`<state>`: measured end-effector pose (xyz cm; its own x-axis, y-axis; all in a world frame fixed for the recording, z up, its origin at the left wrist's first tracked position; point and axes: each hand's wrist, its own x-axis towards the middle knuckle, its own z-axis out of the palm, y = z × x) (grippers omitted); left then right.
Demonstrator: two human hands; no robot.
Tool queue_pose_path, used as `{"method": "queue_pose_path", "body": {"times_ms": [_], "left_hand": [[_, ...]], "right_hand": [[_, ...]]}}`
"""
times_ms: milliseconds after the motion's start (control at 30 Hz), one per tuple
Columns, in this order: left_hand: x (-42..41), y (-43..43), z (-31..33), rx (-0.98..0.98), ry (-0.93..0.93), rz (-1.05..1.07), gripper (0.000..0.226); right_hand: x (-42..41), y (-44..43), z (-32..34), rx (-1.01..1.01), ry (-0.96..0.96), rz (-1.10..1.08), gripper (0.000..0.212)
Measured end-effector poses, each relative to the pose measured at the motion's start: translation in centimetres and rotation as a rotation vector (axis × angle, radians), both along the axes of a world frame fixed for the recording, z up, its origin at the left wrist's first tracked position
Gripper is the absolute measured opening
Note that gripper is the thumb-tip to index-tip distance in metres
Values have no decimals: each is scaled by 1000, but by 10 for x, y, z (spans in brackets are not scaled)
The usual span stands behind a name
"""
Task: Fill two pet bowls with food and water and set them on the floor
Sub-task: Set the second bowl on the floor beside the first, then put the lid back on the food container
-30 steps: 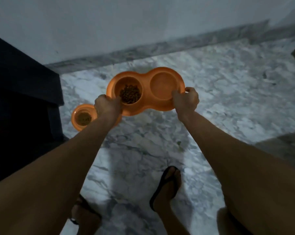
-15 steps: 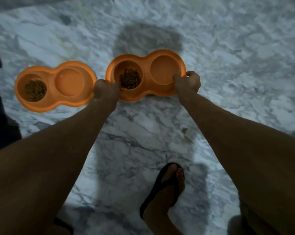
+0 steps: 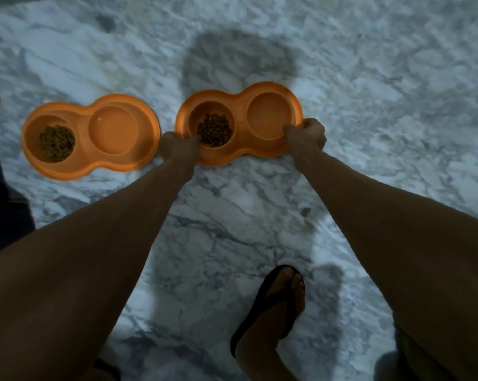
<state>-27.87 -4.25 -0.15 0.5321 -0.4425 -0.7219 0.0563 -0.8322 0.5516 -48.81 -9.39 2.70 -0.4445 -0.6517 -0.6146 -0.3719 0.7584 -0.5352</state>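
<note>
Both hands reach beyond my sandalled foot (image 3: 281,295) over the marble floor (image 3: 397,105). My left hand (image 3: 177,145) grips the near left rim of an orange double bowl (image 3: 240,125), beside the cup of kibble (image 3: 214,129). My right hand (image 3: 308,138) curls round the rim by the other cup. I cannot tell whether this bowl touches the floor. Just left of my left hand, a second double bowl (image 3: 81,127) sits on the floor, with more kibble (image 3: 56,143) in its left cup.
</note>
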Motion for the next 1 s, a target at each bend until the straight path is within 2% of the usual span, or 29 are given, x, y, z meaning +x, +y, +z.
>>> {"method": "queue_pose_path", "body": {"times_ms": [67,133,200,333,400,433,500,600,633,733,800,900,1000], "left_hand": [[5,-3,14,30,93,6,21],[12,-2,37,66,159,1,61],[20,3,68,85,138,-14,76],[37,19,157,68,39,-19,56],[49,26,215,69,45,-29,68],[56,27,246,59,51,-31,66],[75,33,315,36,20,0,47],[99,45,420,-24,-5,87,31],[106,50,455,-38,-11,108,34],[129,69,547,-88,-16,122,72],[146,86,598,-128,-65,88,80],[177,115,660,-167,-133,69,57],[213,151,713,-214,-122,116,34]], "right_hand": [[-1,-2,12,13,4,31,37],[-1,-4,34,7,1,53,43],[2,-5,62,-1,1,77,49],[21,-3,142,-26,8,135,51],[36,0,192,-24,1,184,46],[44,3,219,-19,-6,208,46],[63,13,279,-15,-38,268,48],[92,29,379,-22,-87,335,53],[100,34,412,-31,-93,357,54],[125,49,503,-81,-120,447,54],[143,60,554,-117,-113,502,52],[178,81,617,-152,-127,554,50],[225,113,668,-180,-150,591,50]]}}
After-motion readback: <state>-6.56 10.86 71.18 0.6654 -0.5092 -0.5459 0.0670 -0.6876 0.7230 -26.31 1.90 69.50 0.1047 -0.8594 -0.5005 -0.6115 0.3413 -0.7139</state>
